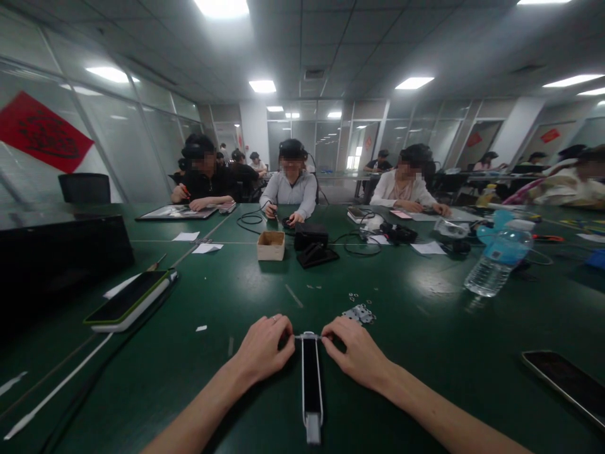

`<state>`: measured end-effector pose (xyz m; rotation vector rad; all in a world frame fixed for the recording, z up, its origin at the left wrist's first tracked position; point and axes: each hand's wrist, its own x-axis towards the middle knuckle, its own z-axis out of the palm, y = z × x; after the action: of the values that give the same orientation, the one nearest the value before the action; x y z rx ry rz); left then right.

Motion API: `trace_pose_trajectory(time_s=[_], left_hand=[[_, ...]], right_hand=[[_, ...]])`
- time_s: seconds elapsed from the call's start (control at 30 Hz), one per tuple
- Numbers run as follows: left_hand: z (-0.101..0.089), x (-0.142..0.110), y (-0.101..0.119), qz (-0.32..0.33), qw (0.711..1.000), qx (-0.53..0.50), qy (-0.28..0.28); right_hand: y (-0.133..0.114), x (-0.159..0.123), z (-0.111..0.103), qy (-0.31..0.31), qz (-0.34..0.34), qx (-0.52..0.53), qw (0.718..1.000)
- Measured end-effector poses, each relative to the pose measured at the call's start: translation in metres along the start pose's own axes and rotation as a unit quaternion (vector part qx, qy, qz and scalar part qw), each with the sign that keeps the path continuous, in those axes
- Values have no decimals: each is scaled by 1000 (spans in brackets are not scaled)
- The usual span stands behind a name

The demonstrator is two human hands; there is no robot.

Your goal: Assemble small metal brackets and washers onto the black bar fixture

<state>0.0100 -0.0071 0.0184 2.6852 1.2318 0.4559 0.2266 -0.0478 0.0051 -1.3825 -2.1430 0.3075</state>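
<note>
Between my hands lies a long narrow piece (311,384) with a pale rim, a black middle and a greyish block at its near end. Across its far end runs a thin pale crosspiece (309,337). My left hand (267,343) pinches the left tip of this crosspiece between thumb and fingers. At the right tip, my right hand (354,350) pinches in the same way. The fingertips hide the very ends. Just beyond my right hand, small metal plates (360,313) lie in a loose pile, with several tiny rings (353,296) behind them.
A phone on a white power bank (130,301) is at left, beside a black screen (61,265). A small box (271,246) and a black device (312,239) stand ahead. A water bottle (498,261) and another phone (567,384) are at right. Co-workers sit across the green table (416,391).
</note>
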Motion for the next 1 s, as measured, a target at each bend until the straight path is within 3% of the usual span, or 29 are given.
trace_pose_trajectory(time_s=[0.3, 0.63, 1.0], left_hand=[[-4, -1, 2, 7, 1000, 2, -29], [-2, 0, -1, 12, 1000, -2, -10], [3, -1, -5, 51, 998, -27, -8]], right_hand=[[4, -1, 3, -12, -4, 6, 1000], [4, -1, 1, -8, 4, 15, 1000], [8, 1, -3, -12, -53, 8, 998]])
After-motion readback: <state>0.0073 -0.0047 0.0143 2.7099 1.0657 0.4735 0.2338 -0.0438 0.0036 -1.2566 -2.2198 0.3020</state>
